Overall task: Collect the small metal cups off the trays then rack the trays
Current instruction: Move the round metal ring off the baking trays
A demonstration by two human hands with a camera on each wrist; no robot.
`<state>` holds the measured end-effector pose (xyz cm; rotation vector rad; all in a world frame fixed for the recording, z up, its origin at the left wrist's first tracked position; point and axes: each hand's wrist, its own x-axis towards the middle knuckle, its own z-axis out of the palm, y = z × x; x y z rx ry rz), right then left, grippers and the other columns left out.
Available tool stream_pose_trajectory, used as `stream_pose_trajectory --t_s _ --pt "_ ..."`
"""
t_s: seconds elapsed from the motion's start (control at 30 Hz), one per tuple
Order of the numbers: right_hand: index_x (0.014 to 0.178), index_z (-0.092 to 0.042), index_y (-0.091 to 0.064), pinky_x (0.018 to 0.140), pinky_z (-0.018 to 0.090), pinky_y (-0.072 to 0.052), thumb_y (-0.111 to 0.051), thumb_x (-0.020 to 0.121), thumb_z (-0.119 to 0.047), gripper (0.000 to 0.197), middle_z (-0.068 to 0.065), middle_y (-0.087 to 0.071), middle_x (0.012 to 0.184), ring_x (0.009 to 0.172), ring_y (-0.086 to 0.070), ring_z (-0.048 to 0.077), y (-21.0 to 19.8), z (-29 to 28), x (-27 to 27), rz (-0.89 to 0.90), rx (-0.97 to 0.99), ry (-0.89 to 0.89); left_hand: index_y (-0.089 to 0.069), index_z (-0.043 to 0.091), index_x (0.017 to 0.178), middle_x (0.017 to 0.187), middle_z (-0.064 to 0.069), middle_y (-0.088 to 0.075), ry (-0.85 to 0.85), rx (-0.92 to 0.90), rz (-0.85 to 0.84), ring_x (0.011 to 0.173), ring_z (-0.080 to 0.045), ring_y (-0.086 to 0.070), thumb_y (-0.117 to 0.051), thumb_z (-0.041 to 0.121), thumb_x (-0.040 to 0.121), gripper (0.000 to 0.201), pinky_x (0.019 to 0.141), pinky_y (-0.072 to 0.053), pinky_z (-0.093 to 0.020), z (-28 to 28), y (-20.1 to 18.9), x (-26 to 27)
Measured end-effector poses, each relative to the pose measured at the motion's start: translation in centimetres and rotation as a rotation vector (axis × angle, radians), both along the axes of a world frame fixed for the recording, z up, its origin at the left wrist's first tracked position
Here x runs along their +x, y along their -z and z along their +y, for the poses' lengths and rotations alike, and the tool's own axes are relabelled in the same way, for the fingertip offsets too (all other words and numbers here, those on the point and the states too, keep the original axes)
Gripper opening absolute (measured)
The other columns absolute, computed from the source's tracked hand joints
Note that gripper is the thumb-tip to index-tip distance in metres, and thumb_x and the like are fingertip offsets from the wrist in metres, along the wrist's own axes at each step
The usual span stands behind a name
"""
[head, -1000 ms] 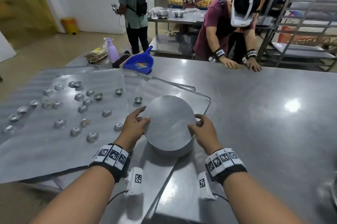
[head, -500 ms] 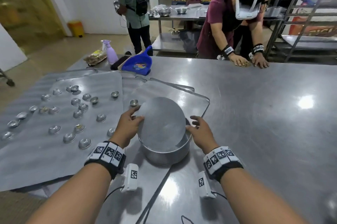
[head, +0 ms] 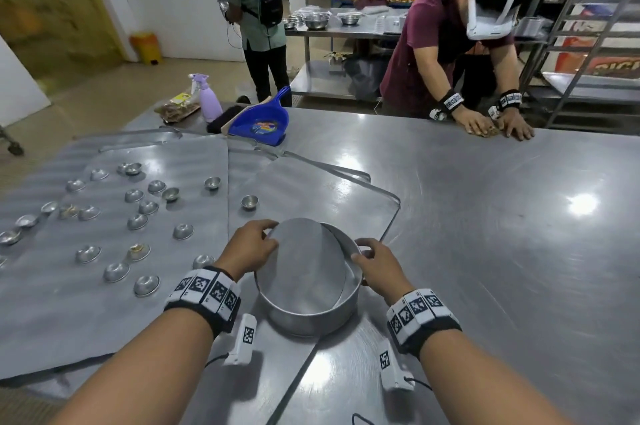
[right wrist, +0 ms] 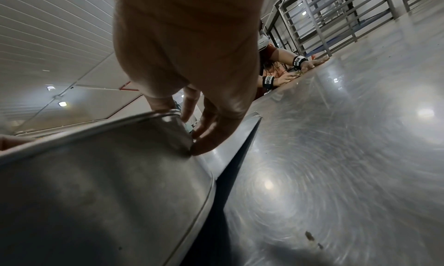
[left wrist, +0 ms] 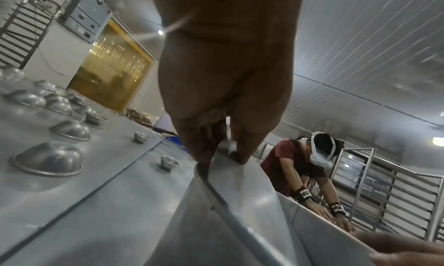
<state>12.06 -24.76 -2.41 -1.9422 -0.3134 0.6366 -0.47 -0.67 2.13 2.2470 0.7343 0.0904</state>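
A round metal pan (head: pixel 313 319) stands on the steel table in front of me. Its flat lid (head: pixel 304 269) is tilted, left edge raised, right edge down inside the pan. My left hand (head: pixel 272 234) pinches the lid's raised edge; the left wrist view shows the fingers (left wrist: pixel 201 150) on it. My right hand (head: pixel 363 251) grips the pan's right rim, thumb on top (right wrist: pixel 161 104). Several small metal cups (head: pixel 147 284) lie scattered on the flat tray (head: pixel 52 331) to the left, most upside down; one upright cup (head: pixel 249 202) sits on a second tray (head: pixel 346 196) behind the pan.
A blue dustpan (head: pixel 259 120), a purple spray bottle (head: pixel 209 102) and a food bag (head: pixel 176 108) sit at the table's far left. A person (head: pixel 440 44) leans on the far edge with both hands. A tray rack (head: pixel 588 26) stands at the back right.
The lid lay flat on the pan a second ago; my left hand has lifted its left edge so it now tilts. My right hand moved from the lid's edge to the pan's rim.
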Motion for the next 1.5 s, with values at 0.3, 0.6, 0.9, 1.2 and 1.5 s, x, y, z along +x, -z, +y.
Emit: stream_pose_trajectory --t_s 0.3,0.6,0.9,1.2,1.5 --pt "0.125 -0.027 -0.061 0.073 0.036 -0.062 -0.06 0.093 -0.029 0.032 -0.001 -0.068 0.103 0.089 -0.07 0.019 0.0 0.3 0.6 0.052 0.003 0.017 -0.07 0.02 0.122 0.091 -0.007 -0.08 -0.037 -0.338 -0.013 0.085 -0.025 -0.076 -0.062 0.005 0.091 0.036 0.083 -0.062 -0.041 0.8 -0.2 0.5" --pt "0.128 -0.029 -0.059 0.081 0.043 -0.061 -0.057 0.096 -0.029 0.031 -0.002 -0.07 0.101 0.089 -0.07 0.017 0.8 0.3 0.3 0.056 0.019 0.037 -0.068 0.02 0.128 0.118 0.0 -0.072 0.051 0.201 -0.011 0.107 -0.02 -0.065 -0.068 0.02 0.089 0.039 0.086 -0.046 -0.027 -1.8 1.2 0.8" --pt "0.123 -0.032 -0.056 0.062 0.039 -0.062 -0.05 0.095 -0.023 0.03 0.0 -0.069 0.1 0.087 -0.07 0.024 -0.4 0.5 -0.1 0.047 -0.018 0.004 -0.06 0.017 0.134 0.123 -0.011 -0.06 -0.097 0.204 -0.029 0.106 -0.026 -0.061 -0.07 0.031 0.089 0.048 0.09 -0.047 -0.034 -0.8 2.9 -1.3" --pt "0.119 -0.026 -0.059 0.073 0.045 -0.061 -0.046 0.091 -0.023 0.031 -0.003 -0.068 0.093 0.085 -0.068 0.023 0.4 -0.2 -0.4 -0.054 -0.045 0.149 -0.052 0.029 0.125 0.088 -0.006 -0.074 -0.143 -0.251 -0.017 0.079 -0.028 -0.074 -0.075 0.037 0.086 0.045 0.069 -0.062 -0.039 -2.8 3.6 -4.4" --pt "0.112 -0.033 -0.056 0.076 0.04 -0.06 -0.059 0.084 -0.033 0.028 0.002 -0.071 0.096 0.081 -0.069 0.019 0.1 -7.9 -0.7 0.028 -0.005 0.271 -0.057 0.033 0.129 0.114 -0.01 -0.069 -0.014 -0.465 -0.101 0.076 -0.024 -0.064 -0.064 0.03 0.078 0.052 0.065 -0.058 -0.038 -7.5 4.0 -1.6"
